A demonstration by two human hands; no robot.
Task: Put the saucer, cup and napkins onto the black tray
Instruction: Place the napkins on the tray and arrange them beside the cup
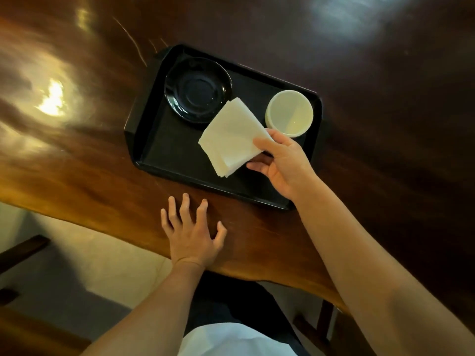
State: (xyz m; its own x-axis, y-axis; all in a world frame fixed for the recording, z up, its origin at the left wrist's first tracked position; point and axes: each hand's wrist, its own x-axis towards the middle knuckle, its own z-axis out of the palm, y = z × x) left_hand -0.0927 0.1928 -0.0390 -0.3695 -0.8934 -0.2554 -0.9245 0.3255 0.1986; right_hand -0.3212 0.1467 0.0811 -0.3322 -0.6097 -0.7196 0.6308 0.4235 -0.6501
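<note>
Half the black tray [164, 150] lies bare.

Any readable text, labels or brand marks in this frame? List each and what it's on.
None readable.
black tray: no label or lettering visible.
saucer: plain, only glare.
cup: plain.
napkins, held in the right hand: blank.
table: only scratches and reflections.

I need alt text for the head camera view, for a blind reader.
The right hand holds folded white napkins over a black tray carrying a black saucer and a white cup. The left hand rests open on the wooden table.
</note>
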